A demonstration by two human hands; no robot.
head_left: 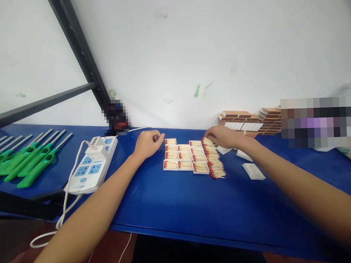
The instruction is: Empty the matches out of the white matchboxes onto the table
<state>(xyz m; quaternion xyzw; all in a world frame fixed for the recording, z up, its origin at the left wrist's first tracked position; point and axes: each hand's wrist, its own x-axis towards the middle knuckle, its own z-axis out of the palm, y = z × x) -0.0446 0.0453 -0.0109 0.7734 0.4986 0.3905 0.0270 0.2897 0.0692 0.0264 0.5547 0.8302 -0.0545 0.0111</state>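
Observation:
My left hand [148, 144] rests on the blue table in a loose fist, beside the far left tray; no object shows in it. Several white matchbox trays [200, 168] filled with red-tipped matches stand in three columns. Along their right side runs a loose row of matches [216, 162], heads to the left. My right hand [223, 136] reaches over the far end of that row, its fingers bent down and closed on matches there. The fingertips are partly hidden. Under and beside my right forearm lie white trays [253, 171], apparently upside down.
Stacked brown matchboxes [244, 115] stand against the white wall. To the left are a white power strip [92, 165] with a cable, several green long-nosed lighters [35, 159] and a black metal frame [83, 50]. Blurred patches cover things at the back left and far right.

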